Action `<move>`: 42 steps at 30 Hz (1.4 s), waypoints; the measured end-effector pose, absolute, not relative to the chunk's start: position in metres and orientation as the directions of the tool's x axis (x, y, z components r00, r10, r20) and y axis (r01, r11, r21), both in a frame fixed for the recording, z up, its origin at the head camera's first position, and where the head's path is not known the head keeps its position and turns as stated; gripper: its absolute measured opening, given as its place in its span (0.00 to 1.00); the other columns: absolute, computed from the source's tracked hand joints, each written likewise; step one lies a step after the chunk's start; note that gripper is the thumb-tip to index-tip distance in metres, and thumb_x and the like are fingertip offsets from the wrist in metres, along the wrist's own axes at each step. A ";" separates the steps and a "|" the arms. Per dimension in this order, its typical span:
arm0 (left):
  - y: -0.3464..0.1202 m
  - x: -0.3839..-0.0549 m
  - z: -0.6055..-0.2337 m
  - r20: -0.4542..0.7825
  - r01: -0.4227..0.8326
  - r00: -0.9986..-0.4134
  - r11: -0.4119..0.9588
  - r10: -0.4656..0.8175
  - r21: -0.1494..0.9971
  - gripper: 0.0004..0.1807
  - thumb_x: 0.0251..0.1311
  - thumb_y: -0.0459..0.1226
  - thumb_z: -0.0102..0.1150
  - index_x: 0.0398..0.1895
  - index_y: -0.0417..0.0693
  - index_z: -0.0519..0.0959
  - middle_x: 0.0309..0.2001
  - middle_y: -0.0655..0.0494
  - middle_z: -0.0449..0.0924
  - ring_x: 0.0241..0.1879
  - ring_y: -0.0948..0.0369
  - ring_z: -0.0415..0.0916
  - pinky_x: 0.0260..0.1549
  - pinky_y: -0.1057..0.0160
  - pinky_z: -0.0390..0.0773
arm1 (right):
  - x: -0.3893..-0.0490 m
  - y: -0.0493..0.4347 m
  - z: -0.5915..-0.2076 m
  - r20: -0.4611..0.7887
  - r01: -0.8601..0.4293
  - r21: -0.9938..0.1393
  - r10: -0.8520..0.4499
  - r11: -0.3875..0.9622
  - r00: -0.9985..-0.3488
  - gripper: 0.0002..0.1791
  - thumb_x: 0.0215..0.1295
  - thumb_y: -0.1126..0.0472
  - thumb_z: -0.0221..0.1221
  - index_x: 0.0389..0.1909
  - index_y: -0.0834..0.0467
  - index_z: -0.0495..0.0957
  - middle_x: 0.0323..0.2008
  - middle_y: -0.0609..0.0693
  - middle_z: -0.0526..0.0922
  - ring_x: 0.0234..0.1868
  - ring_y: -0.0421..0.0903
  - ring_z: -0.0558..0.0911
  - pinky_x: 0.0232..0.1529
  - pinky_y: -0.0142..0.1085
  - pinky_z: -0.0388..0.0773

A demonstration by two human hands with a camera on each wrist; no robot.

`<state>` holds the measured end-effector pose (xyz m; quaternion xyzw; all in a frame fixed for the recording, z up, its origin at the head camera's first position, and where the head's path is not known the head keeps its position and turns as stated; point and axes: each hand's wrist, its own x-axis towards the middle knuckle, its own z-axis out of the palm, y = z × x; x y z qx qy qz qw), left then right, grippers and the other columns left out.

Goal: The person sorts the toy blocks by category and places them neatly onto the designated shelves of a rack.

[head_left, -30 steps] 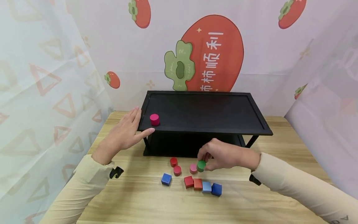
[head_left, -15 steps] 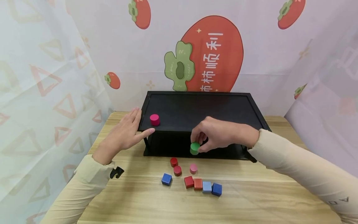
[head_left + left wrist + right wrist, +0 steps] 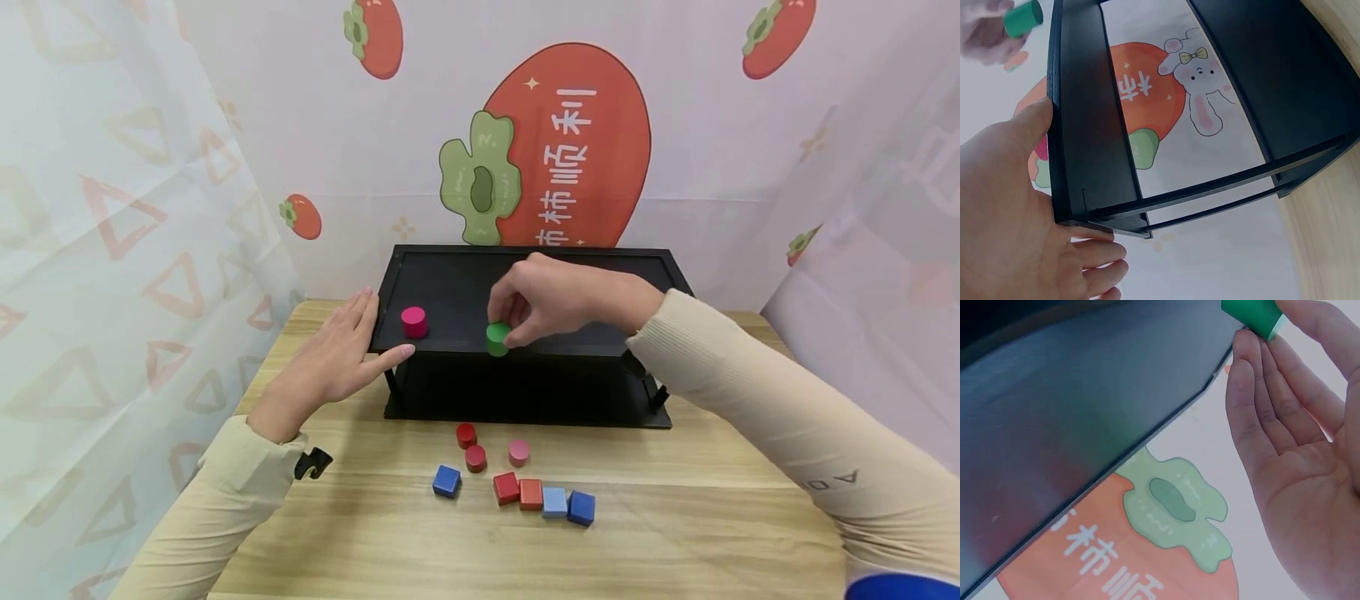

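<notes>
Head view, centre frame: right hand (image 3: 558,298) pinches green wooden cylinder (image 3: 497,339) over black two-tier shelf (image 3: 675,312), which flat-fingered left hand (image 3: 330,360) steadies.

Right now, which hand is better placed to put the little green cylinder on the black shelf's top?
The right hand: it already pinches the small green cylinder at the front edge of the black two-tier shelf. The left hand rests flat against the shelf's left end, holding nothing.

A wooden table (image 3: 360,542) stood before a white backdrop (image 3: 675,167) printed with persimmons; translucent triangle-patterned curtains (image 3: 112,250) hung at left.
</notes>
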<state>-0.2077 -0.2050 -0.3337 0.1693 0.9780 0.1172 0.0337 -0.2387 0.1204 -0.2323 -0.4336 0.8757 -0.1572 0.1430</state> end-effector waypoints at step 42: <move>-0.205 -0.210 -0.335 -0.028 0.317 -0.942 0.914 0.335 0.253 0.60 0.73 0.71 0.42 0.85 0.33 0.38 0.87 0.36 0.35 0.86 0.38 0.36 0.85 0.38 0.42 | -0.243 0.098 -0.228 -0.096 -0.723 -0.346 -0.789 0.598 -0.606 0.17 0.65 0.60 0.73 0.54 0.60 0.87 0.49 0.53 0.91 0.49 0.44 0.89 0.58 0.40 0.88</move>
